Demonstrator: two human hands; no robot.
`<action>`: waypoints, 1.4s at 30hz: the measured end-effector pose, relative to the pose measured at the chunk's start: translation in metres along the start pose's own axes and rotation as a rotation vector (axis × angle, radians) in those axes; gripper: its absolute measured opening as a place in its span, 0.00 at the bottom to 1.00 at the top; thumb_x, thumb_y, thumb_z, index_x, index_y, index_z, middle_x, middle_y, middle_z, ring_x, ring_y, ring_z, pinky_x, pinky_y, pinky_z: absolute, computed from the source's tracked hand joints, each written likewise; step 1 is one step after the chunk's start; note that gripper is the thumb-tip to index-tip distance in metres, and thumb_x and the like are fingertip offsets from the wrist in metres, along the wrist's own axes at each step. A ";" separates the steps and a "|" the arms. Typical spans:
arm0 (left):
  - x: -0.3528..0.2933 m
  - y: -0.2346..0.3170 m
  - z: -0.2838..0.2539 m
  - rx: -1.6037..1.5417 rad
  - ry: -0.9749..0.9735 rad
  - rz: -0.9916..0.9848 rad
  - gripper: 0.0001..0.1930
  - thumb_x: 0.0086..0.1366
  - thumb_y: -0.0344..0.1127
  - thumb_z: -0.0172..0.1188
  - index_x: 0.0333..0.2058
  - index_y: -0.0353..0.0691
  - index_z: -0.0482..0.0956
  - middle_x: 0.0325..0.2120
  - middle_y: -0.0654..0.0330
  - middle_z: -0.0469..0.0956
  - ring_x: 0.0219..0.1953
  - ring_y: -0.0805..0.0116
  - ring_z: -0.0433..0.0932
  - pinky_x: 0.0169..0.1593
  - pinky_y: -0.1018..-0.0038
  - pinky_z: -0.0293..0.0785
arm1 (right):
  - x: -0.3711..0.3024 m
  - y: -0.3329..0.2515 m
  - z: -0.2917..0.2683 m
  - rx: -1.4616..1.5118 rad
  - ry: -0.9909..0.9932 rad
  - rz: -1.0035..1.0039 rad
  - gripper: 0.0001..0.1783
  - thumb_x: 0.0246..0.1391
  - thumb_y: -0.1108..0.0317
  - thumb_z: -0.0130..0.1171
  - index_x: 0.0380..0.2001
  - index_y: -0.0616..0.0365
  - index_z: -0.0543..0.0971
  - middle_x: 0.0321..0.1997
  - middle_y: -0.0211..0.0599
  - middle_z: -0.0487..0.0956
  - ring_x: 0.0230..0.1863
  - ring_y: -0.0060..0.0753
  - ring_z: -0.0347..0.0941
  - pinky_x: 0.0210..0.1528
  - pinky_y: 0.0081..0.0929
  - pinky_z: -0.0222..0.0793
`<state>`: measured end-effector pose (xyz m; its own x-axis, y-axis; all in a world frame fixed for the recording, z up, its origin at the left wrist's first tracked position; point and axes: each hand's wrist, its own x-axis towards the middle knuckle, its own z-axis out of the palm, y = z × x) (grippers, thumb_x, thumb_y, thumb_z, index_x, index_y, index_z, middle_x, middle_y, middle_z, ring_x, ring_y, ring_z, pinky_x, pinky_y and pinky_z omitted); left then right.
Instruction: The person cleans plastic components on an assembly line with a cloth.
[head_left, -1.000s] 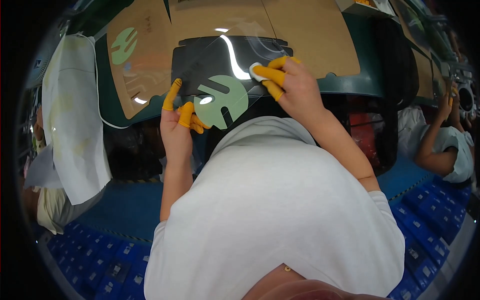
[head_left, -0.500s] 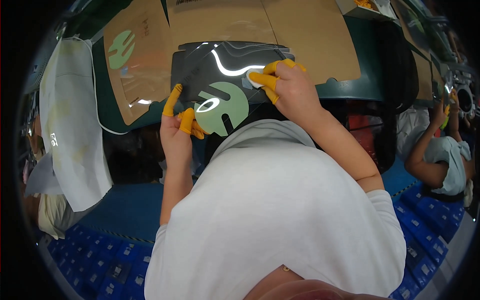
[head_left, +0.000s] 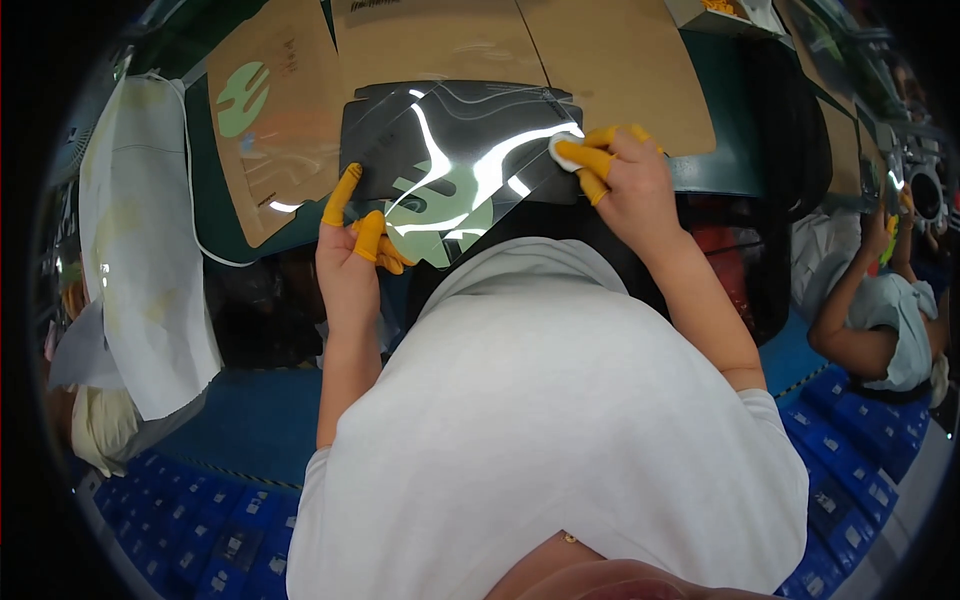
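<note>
A shiny clear plastic sheet point(head_left: 470, 185) spreads over a dark grey panel point(head_left: 385, 140), with strong light streaks across it. A pale green round shape with slots point(head_left: 415, 220) lies toward its near left. My left hand point(head_left: 352, 240), in yellow finger cots, holds the near left edge beside the green shape; its index finger stretches up along the panel's left side. Over the right edge, my right hand point(head_left: 630, 180), also in yellow finger cots, pinches a small white wad point(head_left: 565, 152). Whether those fingers also grip the sheet, I cannot tell.
Brown cardboard point(head_left: 630, 80) covers the far side of the dark green table point(head_left: 705, 178). At left, another brown board point(head_left: 275, 150) bears a similar green shape. White sheeting point(head_left: 150, 240) hangs farther left. A box with yellow items point(head_left: 715, 15) stands far right. Another person point(head_left: 870, 300) works at right.
My right hand has moved right with the white wad, from the middle to the right edge. The light streaks on the clear sheet have spread and shifted. My left hand has hardly moved.
</note>
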<state>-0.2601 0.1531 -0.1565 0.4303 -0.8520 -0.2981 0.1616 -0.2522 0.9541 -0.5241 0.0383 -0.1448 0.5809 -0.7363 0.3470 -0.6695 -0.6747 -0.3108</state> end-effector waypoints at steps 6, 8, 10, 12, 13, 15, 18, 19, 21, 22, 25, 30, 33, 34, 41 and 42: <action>0.001 0.000 -0.006 -0.076 -0.031 0.018 0.22 0.64 0.25 0.47 0.57 0.38 0.59 0.24 0.63 0.72 0.23 0.81 0.69 0.25 0.87 0.65 | -0.004 0.025 -0.024 0.059 0.141 0.266 0.10 0.43 0.75 0.58 0.33 0.56 0.80 0.31 0.36 0.72 0.32 0.38 0.69 0.36 0.29 0.66; -0.002 0.003 -0.007 -0.067 0.040 -0.019 0.21 0.64 0.26 0.47 0.56 0.37 0.60 0.25 0.62 0.72 0.24 0.80 0.69 0.26 0.86 0.65 | -0.008 0.025 -0.022 0.481 0.174 0.489 0.10 0.49 0.75 0.56 0.37 0.57 0.79 0.34 0.33 0.74 0.35 0.31 0.71 0.38 0.22 0.67; -0.002 0.005 -0.010 -0.103 0.023 0.042 0.21 0.63 0.26 0.48 0.55 0.36 0.60 0.26 0.62 0.73 0.24 0.80 0.70 0.27 0.86 0.66 | -0.007 0.025 -0.023 0.723 0.224 0.561 0.11 0.51 0.74 0.55 0.39 0.59 0.77 0.36 0.32 0.74 0.37 0.28 0.72 0.39 0.20 0.68; -0.005 0.010 -0.012 -0.135 0.010 0.096 0.20 0.63 0.26 0.48 0.55 0.36 0.61 0.26 0.61 0.73 0.25 0.79 0.70 0.27 0.86 0.66 | -0.004 0.026 -0.026 0.973 0.261 0.630 0.12 0.53 0.74 0.54 0.41 0.60 0.76 0.39 0.32 0.75 0.39 0.25 0.72 0.41 0.19 0.68; -0.007 0.013 -0.011 -0.151 -0.026 0.148 0.20 0.63 0.26 0.48 0.54 0.35 0.61 0.27 0.60 0.74 0.26 0.78 0.71 0.28 0.85 0.67 | -0.002 0.028 -0.031 1.137 0.269 0.692 0.13 0.53 0.73 0.53 0.43 0.61 0.74 0.41 0.33 0.74 0.40 0.25 0.72 0.42 0.19 0.69; -0.007 0.019 -0.009 -0.169 -0.082 0.205 0.19 0.63 0.26 0.49 0.53 0.35 0.62 0.28 0.60 0.74 0.26 0.77 0.72 0.29 0.85 0.67 | 0.003 0.026 -0.040 1.299 0.340 0.764 0.14 0.55 0.72 0.52 0.45 0.63 0.72 0.42 0.36 0.74 0.42 0.27 0.72 0.43 0.22 0.71; -0.005 0.034 -0.008 0.057 -0.052 0.456 0.17 0.62 0.24 0.50 0.51 0.33 0.66 0.32 0.57 0.75 0.31 0.77 0.74 0.34 0.84 0.69 | 0.010 0.027 -0.051 1.496 0.406 0.647 0.15 0.55 0.72 0.51 0.46 0.62 0.72 0.43 0.36 0.74 0.43 0.28 0.72 0.44 0.25 0.71; -0.005 0.035 -0.018 0.044 -0.056 0.532 0.15 0.62 0.24 0.50 0.49 0.31 0.68 0.36 0.55 0.76 0.35 0.74 0.75 0.40 0.81 0.71 | 0.016 0.024 -0.048 1.610 0.393 0.607 0.14 0.55 0.72 0.51 0.46 0.61 0.71 0.44 0.37 0.74 0.44 0.29 0.72 0.46 0.29 0.70; -0.001 0.035 -0.030 0.179 0.004 0.738 0.11 0.62 0.26 0.50 0.43 0.30 0.72 0.39 0.52 0.76 0.41 0.63 0.76 0.49 0.72 0.69 | 0.024 0.019 -0.052 1.854 0.256 0.581 0.15 0.55 0.71 0.50 0.47 0.60 0.70 0.45 0.37 0.74 0.46 0.32 0.71 0.48 0.34 0.69; -0.007 0.057 -0.015 0.101 -0.170 0.789 0.11 0.61 0.27 0.52 0.42 0.32 0.73 0.39 0.50 0.76 0.45 0.56 0.74 0.52 0.66 0.66 | 0.025 0.015 -0.054 1.982 0.241 0.546 0.16 0.55 0.70 0.50 0.48 0.59 0.69 0.47 0.37 0.73 0.48 0.33 0.71 0.49 0.38 0.69; -0.010 0.081 -0.004 0.407 -0.157 1.032 0.03 0.59 0.31 0.53 0.28 0.40 0.74 0.38 0.47 0.76 0.51 0.48 0.69 0.60 0.53 0.52 | 0.031 0.009 -0.056 2.060 0.189 0.493 0.16 0.57 0.69 0.49 0.49 0.57 0.68 0.49 0.36 0.71 0.50 0.32 0.69 0.52 0.40 0.68; -0.007 0.065 -0.003 0.345 -0.092 0.985 0.06 0.61 0.32 0.52 0.35 0.41 0.76 0.52 0.49 0.66 0.60 0.51 0.59 0.62 0.61 0.50 | 0.026 -0.003 -0.070 1.638 0.294 0.480 0.14 0.56 0.72 0.50 0.46 0.60 0.71 0.46 0.35 0.72 0.47 0.29 0.69 0.51 0.27 0.65; -0.004 0.057 0.005 0.310 0.006 0.929 0.12 0.63 0.34 0.48 0.44 0.41 0.73 0.55 0.49 0.62 0.59 0.53 0.59 0.61 0.63 0.55 | 0.026 -0.014 -0.071 1.306 0.325 0.352 0.11 0.55 0.75 0.50 0.42 0.61 0.74 0.40 0.34 0.74 0.42 0.26 0.70 0.47 0.19 0.65; -0.002 0.053 0.007 0.345 0.062 0.961 0.16 0.65 0.35 0.46 0.50 0.40 0.69 0.55 0.49 0.62 0.58 0.53 0.61 0.58 0.64 0.60 | 0.026 -0.016 -0.069 1.251 0.358 0.289 0.10 0.53 0.76 0.51 0.40 0.62 0.75 0.37 0.33 0.74 0.40 0.25 0.71 0.45 0.16 0.64; -0.001 0.023 -0.004 -0.807 -0.452 0.018 0.25 0.67 0.43 0.42 0.59 0.39 0.52 0.50 0.49 0.66 0.46 0.53 0.74 0.34 0.70 0.78 | 0.028 -0.009 -0.043 0.847 0.290 0.210 0.10 0.50 0.77 0.52 0.38 0.60 0.76 0.37 0.34 0.74 0.38 0.26 0.70 0.43 0.18 0.64; -0.004 0.022 -0.002 -0.809 -0.455 0.019 0.25 0.67 0.43 0.42 0.59 0.39 0.52 0.50 0.49 0.66 0.46 0.53 0.74 0.34 0.70 0.78 | 0.026 -0.008 -0.039 0.844 0.292 0.209 0.10 0.50 0.77 0.52 0.38 0.60 0.76 0.37 0.34 0.74 0.38 0.26 0.70 0.43 0.18 0.64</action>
<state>-0.2562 0.1519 -0.1347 0.0771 -0.9939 -0.0790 0.8024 0.0148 0.5966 -0.5215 0.0263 -0.0983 0.2693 -0.8828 0.3849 -0.1211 -0.4276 -0.8958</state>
